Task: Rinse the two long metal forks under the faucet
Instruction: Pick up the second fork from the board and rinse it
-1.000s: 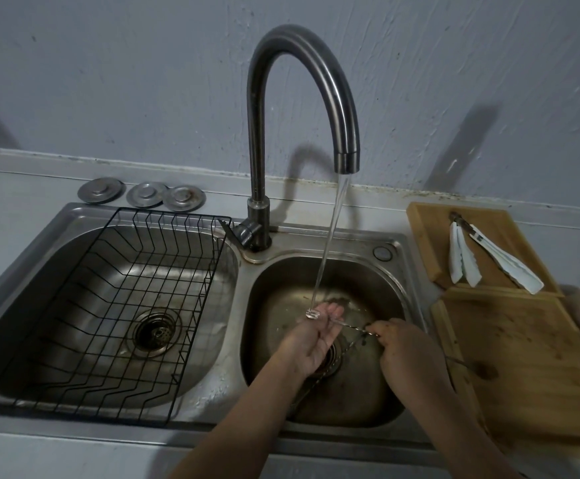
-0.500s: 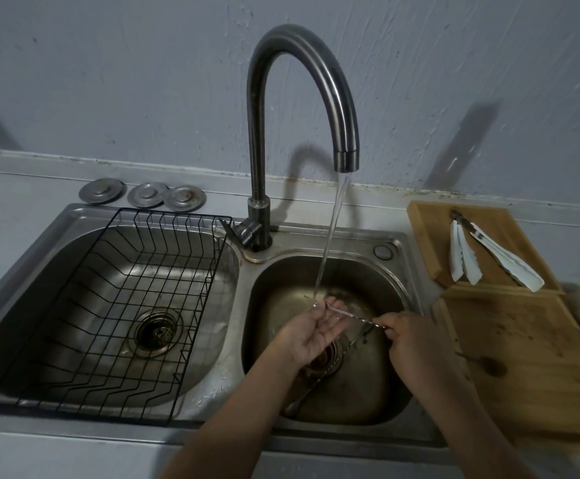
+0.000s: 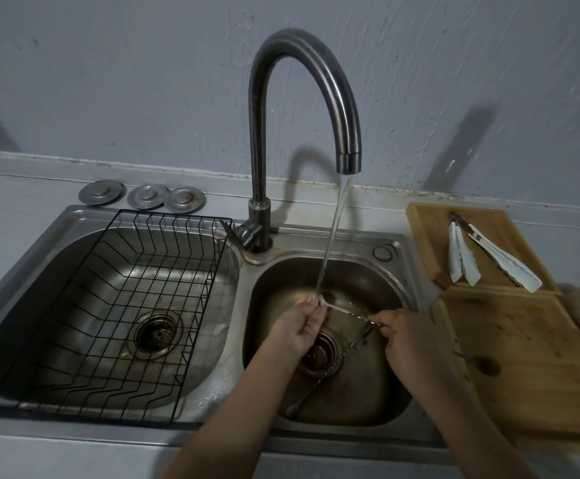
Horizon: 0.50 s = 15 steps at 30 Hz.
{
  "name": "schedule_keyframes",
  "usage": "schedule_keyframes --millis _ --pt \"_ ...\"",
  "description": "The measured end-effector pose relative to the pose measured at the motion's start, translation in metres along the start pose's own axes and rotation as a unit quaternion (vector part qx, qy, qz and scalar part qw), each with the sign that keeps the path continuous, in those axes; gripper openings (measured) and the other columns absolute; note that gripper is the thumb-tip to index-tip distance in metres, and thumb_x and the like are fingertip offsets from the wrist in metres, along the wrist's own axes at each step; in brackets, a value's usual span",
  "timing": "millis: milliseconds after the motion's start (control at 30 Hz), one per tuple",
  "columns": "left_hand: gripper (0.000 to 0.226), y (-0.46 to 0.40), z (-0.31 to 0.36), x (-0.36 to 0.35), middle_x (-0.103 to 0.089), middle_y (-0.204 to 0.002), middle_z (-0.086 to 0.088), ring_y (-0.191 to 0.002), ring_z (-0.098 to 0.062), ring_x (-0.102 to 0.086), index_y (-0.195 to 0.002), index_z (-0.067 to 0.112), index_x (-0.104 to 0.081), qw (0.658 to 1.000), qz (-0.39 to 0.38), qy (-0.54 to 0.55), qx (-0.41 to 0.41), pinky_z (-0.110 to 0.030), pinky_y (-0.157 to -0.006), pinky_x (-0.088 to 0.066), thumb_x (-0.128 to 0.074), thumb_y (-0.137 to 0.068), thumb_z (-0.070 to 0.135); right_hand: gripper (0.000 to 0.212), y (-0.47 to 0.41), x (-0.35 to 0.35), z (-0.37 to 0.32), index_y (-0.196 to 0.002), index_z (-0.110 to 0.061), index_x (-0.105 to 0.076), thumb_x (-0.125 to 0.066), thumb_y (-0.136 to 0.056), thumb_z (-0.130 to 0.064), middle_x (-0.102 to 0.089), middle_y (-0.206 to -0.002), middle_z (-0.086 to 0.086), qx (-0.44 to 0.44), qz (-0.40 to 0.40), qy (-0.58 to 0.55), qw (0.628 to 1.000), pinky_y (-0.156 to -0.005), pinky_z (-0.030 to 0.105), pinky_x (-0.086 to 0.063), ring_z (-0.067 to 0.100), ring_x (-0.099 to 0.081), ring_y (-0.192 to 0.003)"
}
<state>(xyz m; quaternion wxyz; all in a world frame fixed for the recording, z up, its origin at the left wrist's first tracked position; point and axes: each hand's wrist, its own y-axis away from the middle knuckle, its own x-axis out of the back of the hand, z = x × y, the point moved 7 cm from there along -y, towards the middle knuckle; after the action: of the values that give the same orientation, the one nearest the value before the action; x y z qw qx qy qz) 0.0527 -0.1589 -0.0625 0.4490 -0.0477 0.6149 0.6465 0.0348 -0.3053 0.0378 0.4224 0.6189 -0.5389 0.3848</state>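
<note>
Fork (image 3: 347,312) spanning both hands under the faucet (image 3: 319,84) stream: right hand (image 3: 406,331) pinching the twisted handle, left hand (image 3: 298,328) cupping and rubbing the tines where water is landing. Second fork (image 3: 330,371) lying slantwise in the basin (image 3: 378,385) below both hands, crossing the drain.

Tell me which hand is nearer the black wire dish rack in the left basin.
Left. The left hand is under the running water in the right basin, beside the divider next to the black wire dish rack; the right hand is farther right, near the wooden board.
</note>
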Motion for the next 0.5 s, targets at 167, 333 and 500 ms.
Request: schedule_keyframes --millis 167,333,500 --pt "0.018 0.002 -0.012 -0.003 -0.062 -0.065 -0.013 -0.056 -0.014 -0.061 -0.106 -0.004 -0.059 0.999 0.016 0.038 -0.001 -0.021 -0.036 -0.052 -0.05 -0.093 0.004 0.042 0.003 -0.001 -0.012 -0.118 -0.025 -0.059 -0.048 -0.083 -0.003 -0.063 -0.108 -0.004 0.024 0.02 0.034 0.999 -0.079 0.029 -0.051 0.011 -0.059 -0.093" --pt "0.018 0.01 -0.013 -0.012 -0.064 -0.054 -0.013 -0.04 -0.016 -0.064 -0.077 -0.003 -0.056 1.0 -0.008 0.007 0.016 -0.026 -0.037 -0.053 -0.05 -0.093 0.003 0.041 0.004 0.006 -0.007 -0.117 -0.027 -0.06 -0.051 -0.084 -0.003 -0.064 -0.112 -0.005 0.012 0.014 0.013 1.0 -0.079 0.025 -0.051 0.009 -0.061 -0.095" --pt "0.018 0.005 0.018 -0.01 -0.056 -0.076 -0.008 -0.058 -0.009 -0.057 -0.107 0.002 -0.057 0.983 0.003 0.179 -0.048 -0.026 -0.067 -0.053 -0.051 -0.093 0.013 0.034 0.005 -0.001 -0.017 -0.111 -0.028 -0.063 -0.052 -0.087 -0.007 -0.066 -0.105 -0.007 0.016 0.021 -0.002 1.0 -0.07 0.019 -0.048 0.006 -0.06 -0.085"
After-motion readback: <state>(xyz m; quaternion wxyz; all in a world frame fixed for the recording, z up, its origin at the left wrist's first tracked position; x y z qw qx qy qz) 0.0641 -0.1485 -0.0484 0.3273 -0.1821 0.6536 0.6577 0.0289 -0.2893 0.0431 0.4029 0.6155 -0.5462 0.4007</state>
